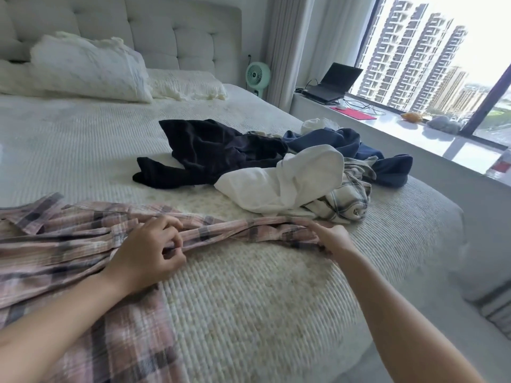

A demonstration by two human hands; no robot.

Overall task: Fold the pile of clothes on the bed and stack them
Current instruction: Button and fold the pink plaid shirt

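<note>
nearest, the pink plaid shirt [83, 244] lies spread across the front of the bed [249, 286], bunched into a long ridge running left to right. left hand [149, 250] sits on that ridge, fingers curled, pinching a fold of the fabric between thumb and fingertips. right hand [330, 236] is further along the same ridge at its right end, grip closed round the cloth; fingertips mostly buried in the fabric.

judged step: first garment being straightened before folding; no folded stack is in view. next move calls for both hands to pull the ridge flat and square the edges, then bring one side over the other.

beyond, well apart from the hands, the unfolded pile: a white garment [287, 181] draped over a grey plaid piece [348, 197], a black garment [210, 153] to the left, a navy one [359, 145] behind.

farther back, pillows [88, 70] at the headboard, a green fan [257, 74], a laptop [331, 84] on the window ledge.
</note>
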